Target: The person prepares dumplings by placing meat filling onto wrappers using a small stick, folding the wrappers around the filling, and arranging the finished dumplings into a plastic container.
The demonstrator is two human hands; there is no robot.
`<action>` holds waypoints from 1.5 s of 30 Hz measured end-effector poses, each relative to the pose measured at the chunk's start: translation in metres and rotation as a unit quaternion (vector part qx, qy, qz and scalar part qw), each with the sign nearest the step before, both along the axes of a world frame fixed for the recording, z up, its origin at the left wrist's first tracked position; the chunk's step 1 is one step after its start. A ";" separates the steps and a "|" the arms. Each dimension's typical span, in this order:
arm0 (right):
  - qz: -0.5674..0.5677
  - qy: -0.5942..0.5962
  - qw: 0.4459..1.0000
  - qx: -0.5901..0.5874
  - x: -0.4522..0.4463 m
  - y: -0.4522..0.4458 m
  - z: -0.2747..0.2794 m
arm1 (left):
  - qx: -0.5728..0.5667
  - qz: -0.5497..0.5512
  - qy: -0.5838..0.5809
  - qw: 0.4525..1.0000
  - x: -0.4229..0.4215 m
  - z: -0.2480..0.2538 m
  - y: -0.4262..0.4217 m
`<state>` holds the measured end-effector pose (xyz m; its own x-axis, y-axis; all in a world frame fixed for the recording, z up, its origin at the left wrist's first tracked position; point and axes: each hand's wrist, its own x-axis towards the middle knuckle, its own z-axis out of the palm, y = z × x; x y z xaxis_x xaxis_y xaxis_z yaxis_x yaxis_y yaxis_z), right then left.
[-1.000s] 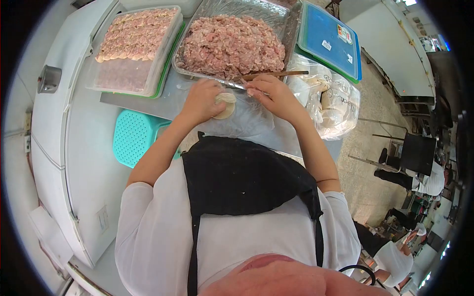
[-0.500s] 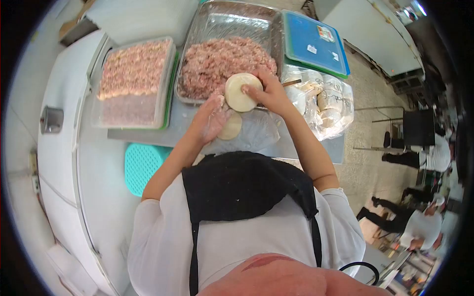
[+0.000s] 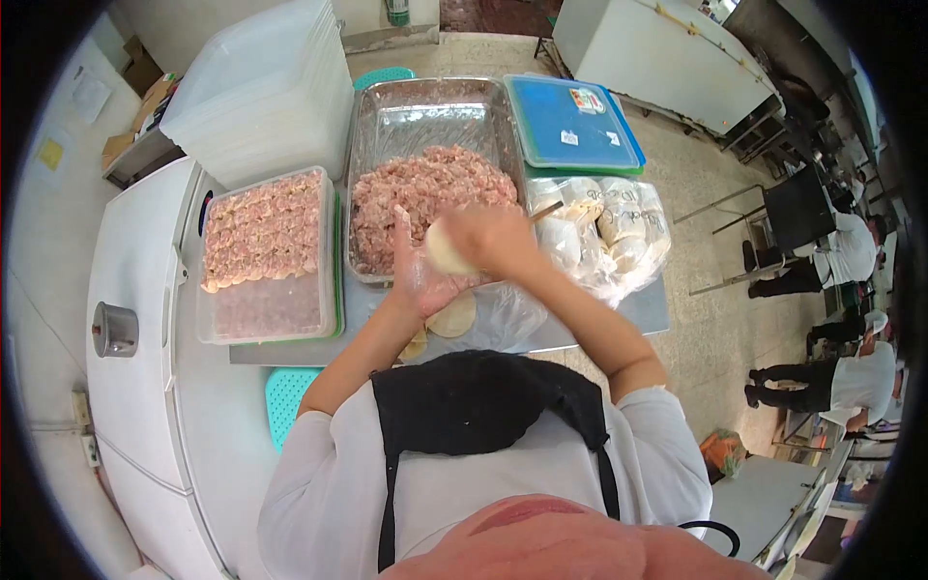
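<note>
Pale round dough wrappers (image 3: pixel 447 249), seemingly a small stack, are gripped by my right hand (image 3: pixel 501 240), which is blurred by motion. Close beside them, my left hand (image 3: pixel 421 275) is open, its palm dusted white and a finger pointing up. Both hands are over the near edge of a metal pan holding ground meat (image 3: pixel 435 184). Below the hands another round wrapper (image 3: pixel 454 317) lies on clear plastic, with part of one more at its left. A thin brown stick (image 3: pixel 547 211) shows just beyond my right hand.
Left of the pan (image 3: pixel 440 84), a plastic tray (image 3: pixel 271 324) holds rows of meat-filled pieces. Stacked clear containers (image 3: pixel 256 106) stand behind it. On the right are blue-lidded containers (image 3: pixel 561 126) and bagged wrapper packs (image 3: pixel 619 227). People (image 3: pixel 860 377) stand farther right.
The view has tilted up, showing more beyond the pan. My right hand has turned over the wrapper stack, now seen more edge-on. My left palm has opened away from it.
</note>
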<state>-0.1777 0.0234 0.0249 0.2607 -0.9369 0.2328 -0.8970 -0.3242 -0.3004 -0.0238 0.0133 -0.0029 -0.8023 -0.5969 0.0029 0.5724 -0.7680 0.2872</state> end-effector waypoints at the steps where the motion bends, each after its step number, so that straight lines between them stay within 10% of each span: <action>1: 0.096 0.008 0.994 -0.052 0.020 0.021 -0.011 | -0.019 0.015 -0.057 0.998 0.002 -0.021 -0.010; 3: 0.191 0.018 0.976 -0.103 0.024 0.022 -0.026 | 0.008 0.009 0.000 1.000 -0.004 -0.021 -0.010; 5: 0.180 -0.255 0.949 -0.034 0.002 0.001 -0.032 | 0.036 0.013 -0.019 0.999 0.001 -0.006 0.003; 9: 0.079 0.002 0.988 -0.133 -0.018 -0.003 -0.020 | 0.022 0.017 -0.008 1.000 0.001 -0.003 0.005; 13: 0.153 -0.074 0.985 0.032 0.050 0.053 0.006 | -0.011 -0.029 0.000 1.000 0.004 0.007 0.009; 15: 0.183 -0.375 0.906 0.075 0.019 0.009 -0.024 | -0.010 -0.026 0.005 1.000 0.005 0.012 0.016; 17: 0.253 -0.029 0.965 -0.061 -0.035 -0.042 -0.061 | 0.002 -0.035 0.006 0.999 0.009 0.016 0.020; 18: 0.102 0.057 0.985 0.129 -0.025 -0.025 0.010 | 0.009 -0.042 0.008 0.999 0.013 0.015 0.023; 26: 0.238 -0.261 0.932 0.079 0.014 0.013 -0.012 | 0.051 0.117 -0.106 0.986 0.022 -0.026 0.029; 30: 0.214 -0.040 0.969 -0.115 0.002 0.002 -0.009 | 0.024 0.102 -0.029 0.994 0.019 0.001 0.034; 34: 0.216 -0.142 0.951 0.169 0.033 0.060 0.044 | -0.021 0.098 -0.053 0.994 0.008 0.008 0.033; 35: 0.160 -0.178 0.960 0.147 0.026 0.018 -0.039 | -0.003 0.065 -0.053 0.996 0.018 -0.033 0.020; 38: 0.136 0.045 0.982 0.125 -0.020 -0.019 -0.001 | -0.043 0.039 0.007 0.998 0.008 0.000 0.033; 41: 0.165 -0.087 0.982 -0.040 -0.004 0.009 -0.017 | 0.038 0.034 0.046 0.998 0.002 -0.007 0.023; 45: 0.135 0.012 0.976 0.173 0.024 0.025 -0.021 | 0.060 0.036 0.044 0.997 0.003 -0.028 0.015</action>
<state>-0.1539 0.0480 0.0036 0.5111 -0.8543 -0.0944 -0.8006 -0.4333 -0.4138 -0.0212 0.0282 -0.0308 -0.7567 -0.6538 -0.0040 0.6466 -0.7493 0.1429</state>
